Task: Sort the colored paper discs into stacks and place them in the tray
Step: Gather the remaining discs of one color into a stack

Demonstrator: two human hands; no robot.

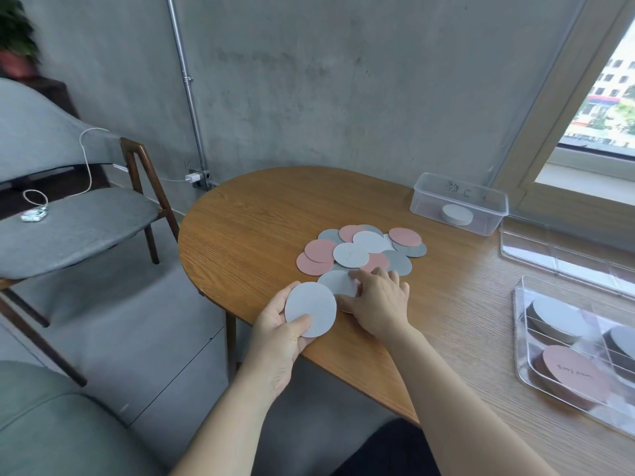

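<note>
a pale grey disc [311, 309] is held in the left hand [285, 333], at the near edge of the table [261, 218]. it is pinched between the thumb, laid across its lower face, and the fingers curled beneath it. whether one disc or a thin stack is held cannot be told.

just beside it, the right hand [376, 304] is laid palm down on the table with its fingers stretched out flat. its fingertips are pressed on a second pale disc [335, 281], which lies on the wood and is overlapped by the held disc. a pink edge is seen under the heel of this hand.

directly beyond the right hand, a loose pile of discs [360, 250] in pink, pale grey and darker grey is spread flat, the discs overlapping.

well to the right of the right hand, a clear tray [519, 338] is set near the table's edge. three stacks are kept in it: a pale stack [558, 319], a pink stack [574, 376] and a dark grey stack [622, 341].

far beyond the right hand, a clear box [460, 204] holding a white stack [457, 214] is placed.
</note>
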